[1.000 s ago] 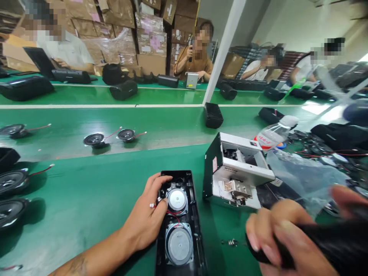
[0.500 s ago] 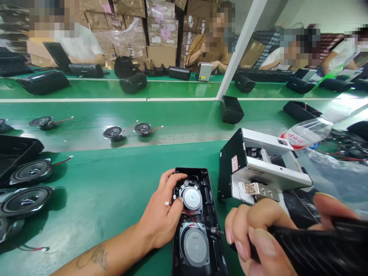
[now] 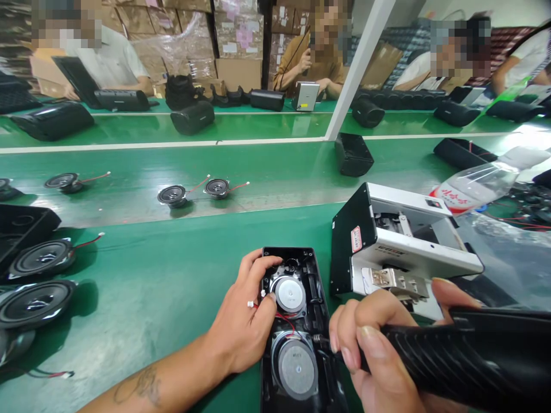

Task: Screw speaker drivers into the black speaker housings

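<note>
A black speaker housing (image 3: 317,298) lies on the green bench in front of me. Two round loudspeakers sit in it with grey magnets up: one at the far end (image 3: 289,293), one nearer me (image 3: 297,370). My left hand (image 3: 243,321) grips the housing's left edge, fingers over the rim and thumb by red wires with white plugs (image 3: 251,304). My right hand (image 3: 374,338) is wrapped round a black electric screwdriver (image 3: 473,350). Its tip (image 3: 318,339) points left into the housing, beside the nearer loudspeaker's corner. Whether it touches a screw I cannot tell.
A black-and-white screw feeder (image 3: 400,235) stands just right of the housing, with a plastic bottle (image 3: 477,183) behind it. Loose loudspeakers (image 3: 41,258) lie at the left, others (image 3: 173,195) on the belt. Several people sit across the line.
The screwdriver and my right hand have shifted slightly left, the tip staying by the nearer loudspeaker. My left hand keeps its grip. The whole view has moved a little.
</note>
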`<action>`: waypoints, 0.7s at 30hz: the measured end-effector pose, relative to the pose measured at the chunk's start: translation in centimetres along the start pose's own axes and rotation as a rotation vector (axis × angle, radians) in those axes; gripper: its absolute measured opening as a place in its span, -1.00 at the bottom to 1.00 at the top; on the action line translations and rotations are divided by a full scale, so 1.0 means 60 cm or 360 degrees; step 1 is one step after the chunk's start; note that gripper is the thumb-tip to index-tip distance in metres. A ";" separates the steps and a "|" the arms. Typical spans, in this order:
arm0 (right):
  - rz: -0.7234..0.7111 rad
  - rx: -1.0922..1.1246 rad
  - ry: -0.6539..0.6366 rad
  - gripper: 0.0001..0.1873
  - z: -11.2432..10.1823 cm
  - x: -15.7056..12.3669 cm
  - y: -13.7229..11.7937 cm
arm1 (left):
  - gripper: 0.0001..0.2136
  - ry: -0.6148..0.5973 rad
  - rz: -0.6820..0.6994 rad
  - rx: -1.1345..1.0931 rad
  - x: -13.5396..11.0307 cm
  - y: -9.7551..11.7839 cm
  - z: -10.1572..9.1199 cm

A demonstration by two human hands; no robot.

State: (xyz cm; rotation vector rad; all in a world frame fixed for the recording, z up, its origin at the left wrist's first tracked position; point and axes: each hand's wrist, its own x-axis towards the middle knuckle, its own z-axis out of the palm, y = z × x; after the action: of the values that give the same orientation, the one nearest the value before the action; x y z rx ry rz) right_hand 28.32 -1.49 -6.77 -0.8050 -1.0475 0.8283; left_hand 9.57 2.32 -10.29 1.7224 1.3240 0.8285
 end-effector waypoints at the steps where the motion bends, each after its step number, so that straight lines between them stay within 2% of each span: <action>1: 0.0002 -0.0015 -0.0019 -0.36 -0.002 -0.001 0.002 | -0.51 -0.0005 0.0001 0.0002 0.001 0.001 0.000; 5: -0.0054 -0.0086 -0.0131 -0.44 -0.009 -0.001 0.009 | -0.52 -0.0028 0.0009 0.0025 0.004 0.005 0.001; 10: -0.0146 -0.0114 -0.0167 -0.44 -0.009 -0.002 0.019 | -0.53 0.0000 0.0030 0.0048 0.003 -0.001 0.004; 16: 0.0016 -0.0079 -0.0186 -0.50 -0.023 -0.012 0.037 | -0.53 0.0069 0.0040 0.0034 0.004 -0.008 0.006; 21: -0.0023 -0.0054 -0.0156 -0.50 -0.013 -0.018 0.049 | -0.55 0.0119 0.0045 0.0037 0.004 -0.017 0.007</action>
State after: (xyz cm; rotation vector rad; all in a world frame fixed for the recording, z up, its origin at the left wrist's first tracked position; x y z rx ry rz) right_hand 28.18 -1.21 -10.00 -0.7911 -1.1558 0.8465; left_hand 9.52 2.60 -11.36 1.7469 1.3667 0.9048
